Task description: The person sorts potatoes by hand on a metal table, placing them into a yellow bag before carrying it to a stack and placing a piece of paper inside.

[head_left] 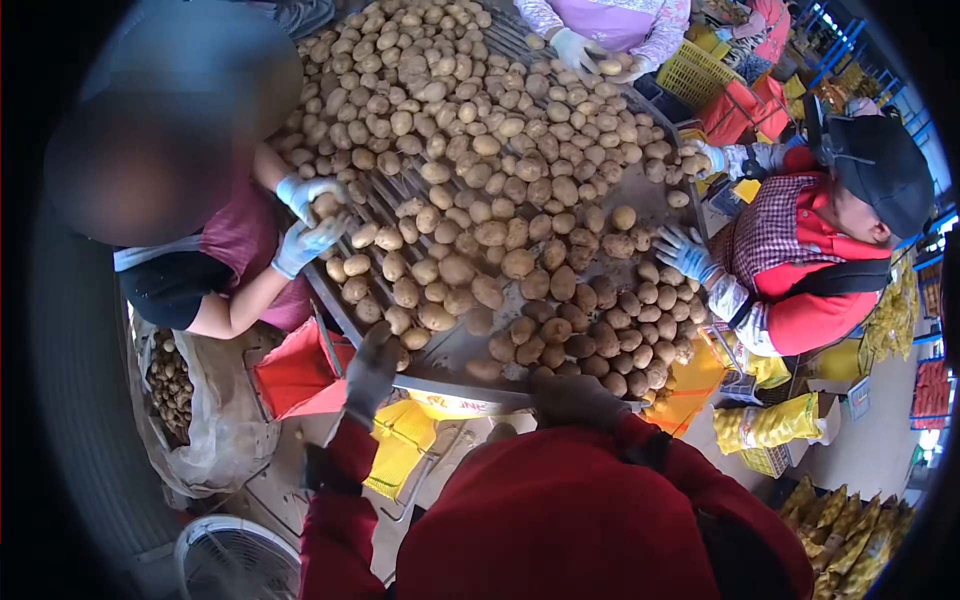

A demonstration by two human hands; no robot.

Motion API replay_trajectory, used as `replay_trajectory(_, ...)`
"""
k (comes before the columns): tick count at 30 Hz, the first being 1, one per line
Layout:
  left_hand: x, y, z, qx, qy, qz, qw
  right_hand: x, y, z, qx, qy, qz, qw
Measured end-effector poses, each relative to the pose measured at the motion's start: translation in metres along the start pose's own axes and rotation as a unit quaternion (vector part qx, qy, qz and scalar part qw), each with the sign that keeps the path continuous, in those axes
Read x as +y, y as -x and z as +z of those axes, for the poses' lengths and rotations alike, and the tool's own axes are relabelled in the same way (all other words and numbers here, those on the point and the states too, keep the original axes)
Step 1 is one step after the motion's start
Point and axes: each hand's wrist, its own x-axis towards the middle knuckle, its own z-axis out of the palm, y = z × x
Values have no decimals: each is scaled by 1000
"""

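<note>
Potatoes (480, 140) are heaped across a slatted metal sorting table (455, 383). My left hand (373, 362), in a dark grey glove, is at the table's near left corner, right beside a potato (414, 338). Its fingers are smeared together in this view. By the near edge my right hand (578, 400), gloved the same way, overlaps the rim below a dense group of darker potatoes (605, 345); its fingers are mostly hidden. Between my hands a blurred potato (485, 370) lies close to the edge.
Co-workers in gloves stand at the left (310, 225), right (688, 254) and far side (580, 52). Red (300, 372) and yellow (402, 440) bags hang below the table. A sack of potatoes (190, 400) and a fan (240, 560) stand lower left; filled yellow bags (850, 545) are lower right.
</note>
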Motion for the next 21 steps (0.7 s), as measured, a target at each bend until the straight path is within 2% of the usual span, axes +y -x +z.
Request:
replay_trajectory(1, 105, -31, 59, -83, -261, -91, 957, 4, 4, -7, -22, -19, 26, 999)
replay_trajectory(2, 103, -41, 92, -75, -291, -23, 953, 7, 9, -13, -43, -37, 53, 997)
replay_trajectory(3, 69, -44, 129, -4, -311, 139, 940, 3, 18, -38, -67, -65, 104, 990)
replay_trajectory(4, 87, -39, 155, -67, -292, 58, 952, 4, 23, -52, -92, -89, 150, 980)
replay_trajectory(5, 105, -36, 176, -124, -270, -26, 955, 15, 28, -52, -66, -112, 154, 979)
replay_trajectory(6, 69, -34, 201, -132, -416, 128, 891, 32, 37, -49, -41, -133, 154, 978)
replay_trajectory(7, 93, -22, 210, -114, -421, 107, 893, 47, 44, -44, -19, -154, 152, 976)
replay_trajectory(10, 87, -15, 223, -137, -381, 137, 904, 78, 44, -24, 39, -206, 185, 960)
replay_trajectory(11, 74, -13, 223, -130, -384, 207, 890, 87, 42, -16, 80, -202, 168, 962)
replay_trajectory(12, 50, -6, 225, -127, -384, 277, 871, 97, 32, -11, 76, -196, 154, 966)
replay_trajectory(14, 43, 1, 210, -165, -381, 291, 862, 112, 23, 0, 60, -186, 130, 972)
replay_trajectory(16, 75, -3, 166, -245, -377, 184, 874, 104, 15, -17, 16, -146, 132, 980)
replay_trajectory(18, 76, -26, 131, -94, -297, 119, 943, 103, 10, -24, -13, -135, 117, 984)
replay_trajectory(20, 87, -76, 116, -12, -306, 17, 952, 107, 7, -25, -25, -146, 77, 986)
replay_trajectory(21, 93, -94, 119, -21, -324, -12, 946, 109, 6, -22, -8, -165, 71, 984)
